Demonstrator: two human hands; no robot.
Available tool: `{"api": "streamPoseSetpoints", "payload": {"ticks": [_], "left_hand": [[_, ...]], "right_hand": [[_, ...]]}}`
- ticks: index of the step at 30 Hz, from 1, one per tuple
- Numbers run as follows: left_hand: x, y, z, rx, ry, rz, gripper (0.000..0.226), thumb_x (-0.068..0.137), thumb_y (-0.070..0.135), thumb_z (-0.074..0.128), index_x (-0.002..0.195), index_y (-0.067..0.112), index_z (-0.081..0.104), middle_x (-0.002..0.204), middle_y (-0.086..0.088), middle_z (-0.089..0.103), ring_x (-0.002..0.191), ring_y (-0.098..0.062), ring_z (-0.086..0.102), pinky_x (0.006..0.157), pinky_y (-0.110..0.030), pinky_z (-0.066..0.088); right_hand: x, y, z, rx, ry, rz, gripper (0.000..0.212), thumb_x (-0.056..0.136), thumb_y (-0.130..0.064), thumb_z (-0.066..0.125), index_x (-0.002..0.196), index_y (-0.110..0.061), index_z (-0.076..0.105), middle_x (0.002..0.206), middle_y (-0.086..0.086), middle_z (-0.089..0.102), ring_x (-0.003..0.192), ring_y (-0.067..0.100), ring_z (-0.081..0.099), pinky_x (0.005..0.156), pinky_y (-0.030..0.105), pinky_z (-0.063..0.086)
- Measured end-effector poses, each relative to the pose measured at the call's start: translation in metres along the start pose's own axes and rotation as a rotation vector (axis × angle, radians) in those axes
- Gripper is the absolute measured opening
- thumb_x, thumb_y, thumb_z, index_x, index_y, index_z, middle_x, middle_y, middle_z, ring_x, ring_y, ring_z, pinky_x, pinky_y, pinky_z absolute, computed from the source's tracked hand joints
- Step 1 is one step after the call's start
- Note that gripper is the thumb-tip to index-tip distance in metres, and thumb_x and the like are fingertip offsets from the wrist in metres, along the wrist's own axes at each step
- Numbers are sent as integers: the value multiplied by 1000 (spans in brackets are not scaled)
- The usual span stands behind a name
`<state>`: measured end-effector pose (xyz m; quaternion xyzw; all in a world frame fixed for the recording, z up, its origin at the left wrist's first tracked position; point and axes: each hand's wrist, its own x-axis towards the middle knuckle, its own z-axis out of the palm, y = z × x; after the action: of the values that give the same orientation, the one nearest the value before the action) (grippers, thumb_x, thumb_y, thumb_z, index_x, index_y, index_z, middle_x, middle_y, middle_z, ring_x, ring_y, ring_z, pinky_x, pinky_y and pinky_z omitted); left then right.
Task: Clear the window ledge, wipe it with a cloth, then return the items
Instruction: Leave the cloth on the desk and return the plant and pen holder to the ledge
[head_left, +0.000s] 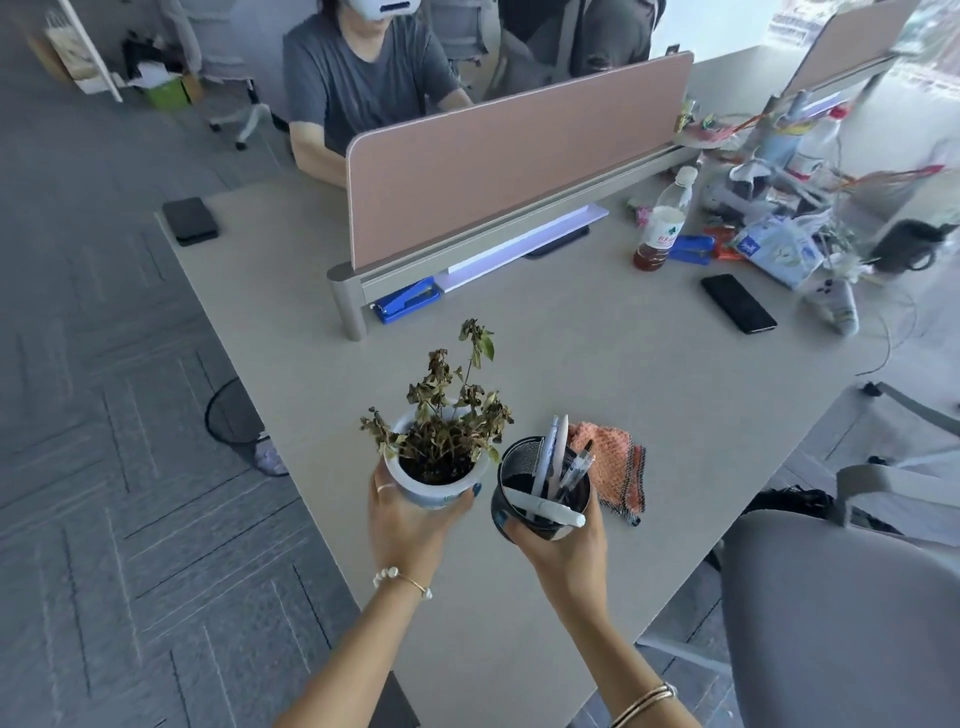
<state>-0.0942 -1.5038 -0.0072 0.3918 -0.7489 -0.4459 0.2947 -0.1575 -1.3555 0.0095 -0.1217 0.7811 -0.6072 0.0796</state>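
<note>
Head view: left hand (410, 519) cups plant pot (441, 480), right hand (561, 545) pen holder (540, 493)

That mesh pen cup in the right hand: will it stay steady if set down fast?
Probably tippy: the pen cup carries tall pens leaning to one side, and a marker lies across its rim, likely to roll off. The right hand cradles it from below.

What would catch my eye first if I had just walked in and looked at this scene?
Probably the wilted potted plant held in the left hand, low in the middle of the view. Right beside it, the right hand holds a black mesh pen cup full of pens. Just behind the cup, an orange cloth lies on the pale desk.
</note>
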Motion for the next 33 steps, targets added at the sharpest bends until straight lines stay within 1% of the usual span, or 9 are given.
{"api": "streamPoseSetpoints", "payload": {"ticks": [3,7,11,13,15,23,27,30,33], "left_hand": [[5,13,-2,-15,-20,48,85,45,58,77,116,16,60,112,5,62,105,-2,52,75,3,38],[4,28,-1,-59,-30,90,86,43,55,77,116,16,58,110,3,62,107,-13,58,83,-22,50],[-3,41,5,-65,-66,143,87,42,54,75,117,14,58,110,2,62,108,-14,58,84,-25,51],[-9,47,9,-89,-95,148,88,40,53,75,118,14,56,110,2,61,106,-17,59,81,-23,48],[-17,53,13,-107,-143,177,90,40,53,76,118,15,55,111,1,60,106,-19,60,79,-21,47],[-56,91,44,-142,-303,303,90,40,54,79,117,14,55,113,-3,62,105,-19,62,84,-35,56],[-94,119,66,-163,-376,381,88,41,58,75,114,11,58,111,-4,62,106,-19,60,85,-31,53],[-132,142,86,-184,-451,432,80,43,55,75,108,12,58,107,-1,62,102,-16,58,83,-24,49],[-175,160,111,-205,-530,463,82,44,53,78,112,12,57,108,-2,64,102,-15,59,85,-26,50]], "right_hand": [[-2,-7,-1,3,55,-16,59,50,-42,81,98,-57,49,102,-14,65,95,9,62,79,40,54],[-6,-12,-7,-7,120,-25,60,52,-43,83,100,-52,49,103,-11,65,95,12,62,79,41,55],[-14,-22,-21,1,184,-51,57,54,-38,83,97,-54,50,99,-15,65,90,3,62,74,25,53],[-19,-25,-31,-4,223,-59,59,55,-29,86,97,-50,50,97,-19,65,90,-2,61,70,13,48],[-25,-26,-42,-18,267,-57,60,57,-21,87,96,-49,51,93,-22,65,88,-5,61,68,9,46],[-52,-20,-106,-62,475,-19,57,53,-35,86,99,-41,52,99,-14,66,94,9,62,78,33,54],[-71,-17,-152,-52,577,-2,57,54,-35,86,99,-39,52,99,-13,66,92,2,61,76,24,50],[-91,-10,-192,-56,674,35,72,50,-48,81,113,-30,50,109,-7,64,105,14,58,88,37,50],[-115,0,-237,-57,772,58,72,50,-46,81,112,-36,47,110,-7,63,107,18,57,90,44,50]]}}
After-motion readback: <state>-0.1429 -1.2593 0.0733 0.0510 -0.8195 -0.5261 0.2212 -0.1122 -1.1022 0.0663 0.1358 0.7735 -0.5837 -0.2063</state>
